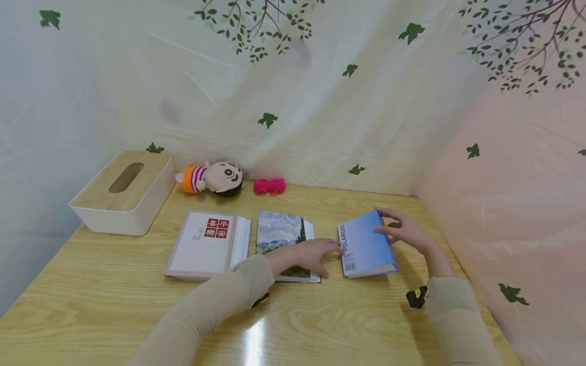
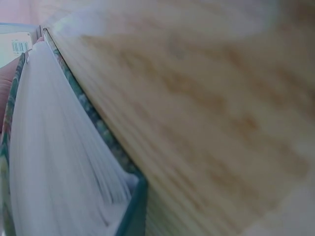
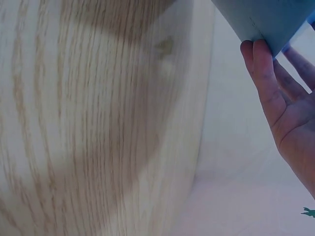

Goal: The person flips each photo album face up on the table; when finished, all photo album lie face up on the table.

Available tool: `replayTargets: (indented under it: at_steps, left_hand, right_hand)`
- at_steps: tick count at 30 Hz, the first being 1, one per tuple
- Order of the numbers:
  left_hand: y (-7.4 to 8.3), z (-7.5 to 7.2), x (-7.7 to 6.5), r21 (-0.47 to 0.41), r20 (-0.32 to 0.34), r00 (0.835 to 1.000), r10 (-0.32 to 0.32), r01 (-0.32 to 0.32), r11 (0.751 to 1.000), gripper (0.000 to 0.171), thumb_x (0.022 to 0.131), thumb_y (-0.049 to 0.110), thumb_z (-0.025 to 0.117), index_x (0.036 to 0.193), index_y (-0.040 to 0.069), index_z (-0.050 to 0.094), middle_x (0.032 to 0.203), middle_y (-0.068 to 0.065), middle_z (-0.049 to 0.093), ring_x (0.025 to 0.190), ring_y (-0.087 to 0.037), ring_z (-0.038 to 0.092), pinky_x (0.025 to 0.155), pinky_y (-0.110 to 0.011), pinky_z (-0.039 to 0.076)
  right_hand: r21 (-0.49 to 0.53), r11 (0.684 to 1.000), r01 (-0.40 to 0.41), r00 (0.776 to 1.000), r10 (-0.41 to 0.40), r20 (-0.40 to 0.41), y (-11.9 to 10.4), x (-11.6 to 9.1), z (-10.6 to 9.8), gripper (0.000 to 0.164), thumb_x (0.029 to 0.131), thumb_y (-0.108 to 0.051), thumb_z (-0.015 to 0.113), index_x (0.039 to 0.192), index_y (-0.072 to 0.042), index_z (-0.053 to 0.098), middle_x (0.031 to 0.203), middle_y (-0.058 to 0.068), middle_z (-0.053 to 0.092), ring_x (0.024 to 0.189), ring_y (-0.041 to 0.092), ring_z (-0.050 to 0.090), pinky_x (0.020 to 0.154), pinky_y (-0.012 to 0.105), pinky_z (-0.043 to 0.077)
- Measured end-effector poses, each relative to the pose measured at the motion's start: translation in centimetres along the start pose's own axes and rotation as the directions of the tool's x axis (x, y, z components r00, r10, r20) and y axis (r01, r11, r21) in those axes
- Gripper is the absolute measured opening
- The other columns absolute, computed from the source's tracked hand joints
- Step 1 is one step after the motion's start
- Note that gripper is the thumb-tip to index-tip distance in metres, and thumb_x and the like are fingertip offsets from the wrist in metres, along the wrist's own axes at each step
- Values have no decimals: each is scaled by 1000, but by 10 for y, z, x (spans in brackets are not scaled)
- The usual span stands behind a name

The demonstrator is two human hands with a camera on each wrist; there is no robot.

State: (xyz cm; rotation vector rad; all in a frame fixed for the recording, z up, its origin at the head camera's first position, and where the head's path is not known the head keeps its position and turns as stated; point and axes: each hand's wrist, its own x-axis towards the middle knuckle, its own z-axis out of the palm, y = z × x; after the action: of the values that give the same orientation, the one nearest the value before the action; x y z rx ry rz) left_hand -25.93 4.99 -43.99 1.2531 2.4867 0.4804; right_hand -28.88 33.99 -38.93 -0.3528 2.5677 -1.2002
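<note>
A blue photo album marked POLAROID stands tilted at the right of the table, its right side raised. My right hand pinches its upper right edge; the right wrist view shows the fingers on the album's corner. My left hand reaches over an album with a painted landscape cover, fingertips at the blue album's left edge and thumb apart. In the left wrist view the painted album's page edges fill the left side, and part of the blue album shows behind.
A white album with red squares lies left of the painted one. Behind them are a doll, a pink yarn bundle and a tissue box with a wooden lid. A printed curtain hangs along the table's back.
</note>
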Motion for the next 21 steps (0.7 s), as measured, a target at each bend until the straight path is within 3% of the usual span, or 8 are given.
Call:
replayTargets:
  at_steps: [4,9,16,21]
  left_hand:
    - [-1,1,1,-46,-5,1000,-4,4,999,71,77,37,68,137,25,32,146,2,24,134,-15,22,107,-32,24]
    - [-3,0,2,-176,-23,1000,-18,14,984,76,80,37,64,142,21,22,145,0,27,132,-16,25,107,-30,23]
    - [-1,-3,3,-349,-26,999,-45,33,936,78,81,49,57,143,27,14,145,0,28,131,-17,27,105,-32,26]
    - [-1,-6,3,-424,-44,999,-31,9,906,81,81,50,56,143,31,8,144,-3,28,131,-19,29,104,-37,28]
  right_hand:
    - [5,1000,13,1000,-13,18,-2,-2,-1,67,81,-37,63,139,-27,30,142,12,29,107,34,51,68,36,53]
    - [1,999,46,998,-46,37,-4,-3,-1,66,83,-34,61,140,-25,29,145,12,23,109,35,50,73,36,52]
    - [34,995,91,994,-92,57,-30,-10,1,63,86,-24,60,140,-20,28,144,13,24,112,38,46,78,40,51]
    - [7,994,111,992,-111,55,-50,-15,4,62,85,-22,60,139,-20,30,140,17,30,111,40,46,78,45,50]
